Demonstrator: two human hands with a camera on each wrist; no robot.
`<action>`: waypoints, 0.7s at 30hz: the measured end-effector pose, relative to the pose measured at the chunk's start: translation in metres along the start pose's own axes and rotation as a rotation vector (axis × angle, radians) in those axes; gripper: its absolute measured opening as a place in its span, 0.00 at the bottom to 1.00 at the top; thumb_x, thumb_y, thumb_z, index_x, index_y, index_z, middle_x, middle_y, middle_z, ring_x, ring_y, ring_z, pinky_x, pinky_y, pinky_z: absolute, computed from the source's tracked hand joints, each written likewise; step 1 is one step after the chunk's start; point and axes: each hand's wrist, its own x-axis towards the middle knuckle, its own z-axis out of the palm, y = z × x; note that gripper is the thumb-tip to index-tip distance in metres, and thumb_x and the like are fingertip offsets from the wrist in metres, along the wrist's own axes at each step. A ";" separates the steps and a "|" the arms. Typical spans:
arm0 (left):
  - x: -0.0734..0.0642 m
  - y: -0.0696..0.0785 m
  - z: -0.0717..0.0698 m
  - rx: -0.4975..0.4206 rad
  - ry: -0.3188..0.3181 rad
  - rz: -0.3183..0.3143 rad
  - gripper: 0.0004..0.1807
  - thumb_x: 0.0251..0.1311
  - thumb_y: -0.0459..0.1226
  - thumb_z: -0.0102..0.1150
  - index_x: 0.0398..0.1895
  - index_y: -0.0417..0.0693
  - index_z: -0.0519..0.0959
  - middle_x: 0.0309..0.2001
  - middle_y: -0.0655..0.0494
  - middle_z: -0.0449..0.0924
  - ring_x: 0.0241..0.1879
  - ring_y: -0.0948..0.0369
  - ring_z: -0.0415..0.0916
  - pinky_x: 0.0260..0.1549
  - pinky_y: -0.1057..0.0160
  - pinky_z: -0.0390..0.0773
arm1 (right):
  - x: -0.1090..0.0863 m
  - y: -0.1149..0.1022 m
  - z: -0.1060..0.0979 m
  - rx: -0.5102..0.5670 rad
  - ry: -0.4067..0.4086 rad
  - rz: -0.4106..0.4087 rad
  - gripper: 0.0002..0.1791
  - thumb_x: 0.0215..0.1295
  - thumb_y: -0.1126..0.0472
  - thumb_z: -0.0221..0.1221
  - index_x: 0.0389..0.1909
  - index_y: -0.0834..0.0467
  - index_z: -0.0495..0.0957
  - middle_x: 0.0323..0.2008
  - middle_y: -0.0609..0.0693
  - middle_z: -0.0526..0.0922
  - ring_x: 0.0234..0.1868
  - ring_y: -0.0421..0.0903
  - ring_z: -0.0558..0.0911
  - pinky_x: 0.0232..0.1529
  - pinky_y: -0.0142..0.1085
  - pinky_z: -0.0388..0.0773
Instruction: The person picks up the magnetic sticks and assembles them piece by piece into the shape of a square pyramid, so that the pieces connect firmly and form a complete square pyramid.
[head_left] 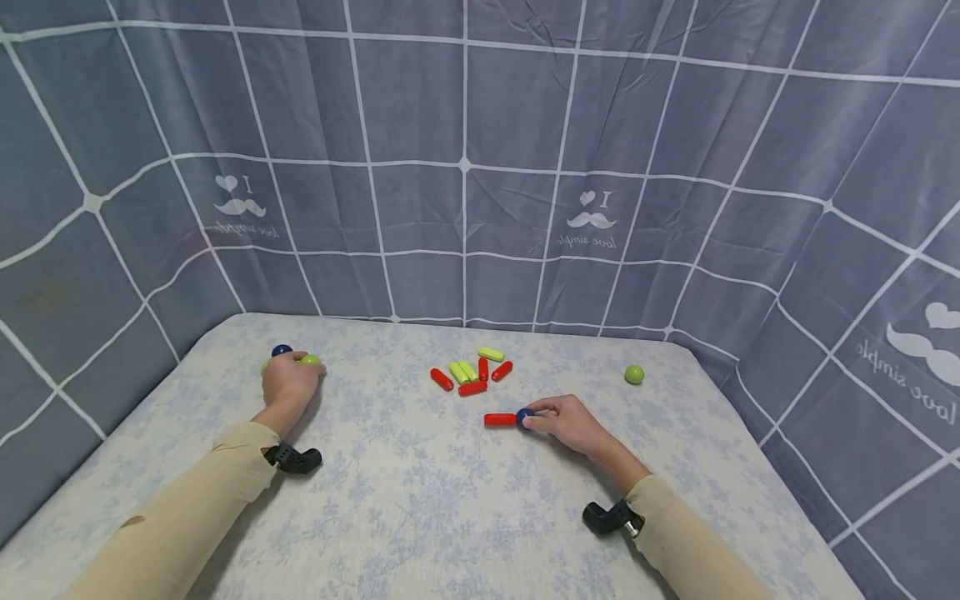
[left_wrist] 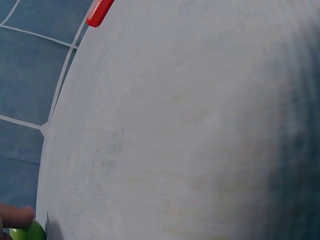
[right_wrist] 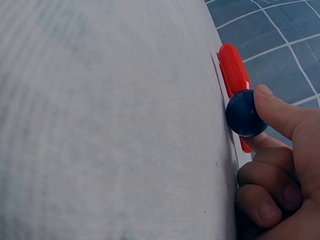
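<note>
My right hand (head_left: 572,425) pinches a dark blue ball (head_left: 525,418) between thumb and fingers. The ball meets the end of a red stick (head_left: 499,420) lying on the table; in the right wrist view the blue ball (right_wrist: 245,114) hides part of the red pieces. At the far left, my left hand (head_left: 291,382) is curled over a small group of balls. A green ball (head_left: 310,360) shows at its right side, under the thumb in the left wrist view, and a blue ball (head_left: 282,350) sits beyond the knuckles. Some yellow-green shows left of the hand, mostly hidden.
Beyond my right hand lie loose red sticks (head_left: 442,379) and yellow-green sticks (head_left: 491,354), several in all. A lone green ball (head_left: 634,375) rests at the right on the patterned tablecloth (head_left: 405,500). Grey checked curtains (head_left: 420,208) stand around the table.
</note>
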 end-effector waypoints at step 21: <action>-0.019 0.016 0.013 -0.087 -0.110 0.055 0.26 0.61 0.46 0.69 0.61 0.43 0.81 0.64 0.40 0.76 0.40 0.57 0.75 0.28 0.66 0.72 | 0.001 0.000 -0.001 -0.008 -0.007 -0.003 0.23 0.62 0.47 0.69 0.52 0.58 0.86 0.20 0.44 0.65 0.25 0.41 0.64 0.28 0.34 0.60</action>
